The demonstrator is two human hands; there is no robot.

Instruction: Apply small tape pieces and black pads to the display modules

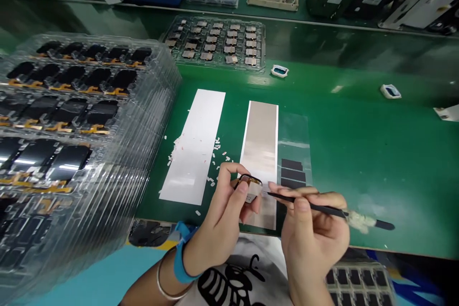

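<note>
Between the thumb and fingers of my left hand is a small display module, with a dark rim, a pale back and an amber strip. My right hand is closed round black tweezers, whose rear part has whitish wrapping. The tweezer tips reach the module's right edge; whether they grip anything there is too small to tell. Under both hands lies a sheet with grey-beige strips. Beside it, a clear film carries several black strips.
A tall stack of clear trays with black screens stands at left. A white sheet lies among small scraps. Behind is a tray of small modules. Two white-framed pieces rest on the green bench. Below right is another tray.
</note>
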